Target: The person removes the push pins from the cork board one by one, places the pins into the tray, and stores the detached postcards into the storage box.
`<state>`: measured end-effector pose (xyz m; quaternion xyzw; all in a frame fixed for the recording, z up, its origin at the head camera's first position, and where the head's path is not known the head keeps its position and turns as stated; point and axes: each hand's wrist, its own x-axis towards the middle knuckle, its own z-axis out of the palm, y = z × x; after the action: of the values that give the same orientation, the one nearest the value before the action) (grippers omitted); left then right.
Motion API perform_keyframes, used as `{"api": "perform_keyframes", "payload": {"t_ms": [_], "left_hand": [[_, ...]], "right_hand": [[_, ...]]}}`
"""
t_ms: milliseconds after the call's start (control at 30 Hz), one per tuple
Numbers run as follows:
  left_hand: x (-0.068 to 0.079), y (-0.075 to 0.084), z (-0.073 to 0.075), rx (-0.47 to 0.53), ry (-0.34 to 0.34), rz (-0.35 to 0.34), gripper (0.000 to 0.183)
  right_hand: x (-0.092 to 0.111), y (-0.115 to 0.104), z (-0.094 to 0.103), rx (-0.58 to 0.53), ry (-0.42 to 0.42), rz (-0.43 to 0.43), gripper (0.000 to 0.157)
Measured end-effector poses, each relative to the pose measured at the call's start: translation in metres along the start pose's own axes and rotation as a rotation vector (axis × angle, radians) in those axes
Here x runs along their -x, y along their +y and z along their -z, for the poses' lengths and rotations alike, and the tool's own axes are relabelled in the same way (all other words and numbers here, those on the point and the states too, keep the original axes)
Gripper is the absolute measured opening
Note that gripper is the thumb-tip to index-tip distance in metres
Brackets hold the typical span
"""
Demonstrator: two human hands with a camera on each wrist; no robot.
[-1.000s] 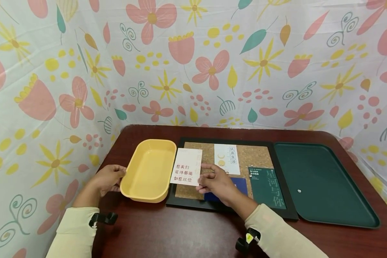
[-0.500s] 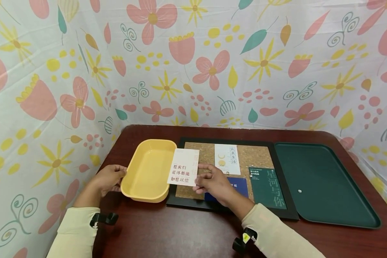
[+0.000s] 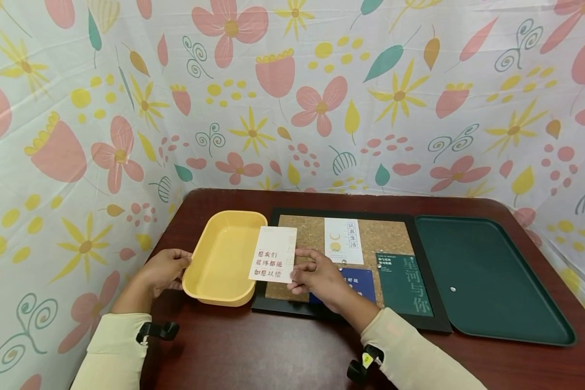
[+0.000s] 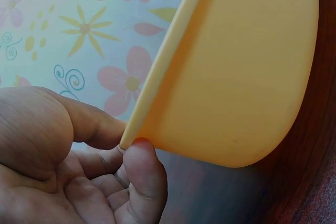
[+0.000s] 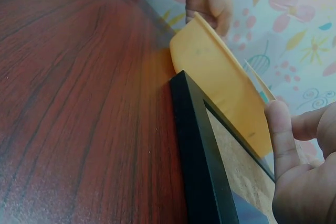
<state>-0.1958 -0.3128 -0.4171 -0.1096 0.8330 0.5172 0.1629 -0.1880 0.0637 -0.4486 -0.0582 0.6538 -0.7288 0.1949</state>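
My left hand (image 3: 168,271) pinches the left rim of a yellow plastic tub (image 3: 226,254) between thumb and fingers; the left wrist view shows that grip on the rim (image 4: 157,85) close up. In my right hand (image 3: 319,279) a white postcard (image 3: 274,254) with red Chinese writing is pinched by its right edge. It overlaps the tub's right rim and the board's left frame in the head view. Seen edge-on in the right wrist view, the postcard (image 5: 260,81) stands above the tub's rim. Below the right hand lies a dark blue card (image 3: 359,284), partly covered by that hand.
A black-framed cork board (image 3: 297,219) lies right of the tub. On it are a white card (image 3: 341,238) with a moon and a green card (image 3: 403,283), with small pins near them. A dark green tray (image 3: 492,271) holding one small pin (image 3: 452,289) sits at the far right.
My right hand has moved left with the postcard, bringing it further over the tub's right rim. More of the blue card shows. The left hand and tub have stayed put.
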Motion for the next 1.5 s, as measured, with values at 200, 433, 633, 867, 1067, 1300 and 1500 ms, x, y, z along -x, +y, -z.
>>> {"api": "perform_keyframes", "payload": {"t_ms": [200, 433, 633, 867, 1067, 1300, 1500], "left_hand": [[-0.001, 0.000, 0.001, -0.001, -0.006, -0.010, 0.036], [0.000, -0.001, 0.001, -0.001, -0.010, -0.015, 0.036], [0.000, -0.001, 0.001, -0.001, -0.008, -0.012, 0.036], [0.000, 0.000, 0.000, -0.005, -0.004, -0.014, 0.036], [0.000, 0.000, 0.000, -0.009, 0.001, -0.007, 0.036], [0.000, 0.000, 0.000, -0.014, 0.007, 0.007, 0.036], [0.000, 0.001, 0.000, -0.022, 0.005, 0.010, 0.037]], "right_hand": [[-0.001, 0.000, -0.004, -0.006, 0.001, -0.005, 0.059], [-0.003, 0.001, -0.007, -0.012, -0.005, 0.002, 0.059], [-0.004, 0.001, -0.012, -0.032, -0.017, 0.007, 0.061], [-0.006, 0.001, -0.017, -0.042, -0.020, 0.003, 0.061], [-0.008, 0.001, -0.022, -0.047, -0.021, -0.002, 0.060], [-0.009, 0.003, -0.025, -0.043, -0.023, 0.006, 0.058], [-0.010, 0.005, -0.029, -0.054, -0.031, 0.018, 0.057]]}}
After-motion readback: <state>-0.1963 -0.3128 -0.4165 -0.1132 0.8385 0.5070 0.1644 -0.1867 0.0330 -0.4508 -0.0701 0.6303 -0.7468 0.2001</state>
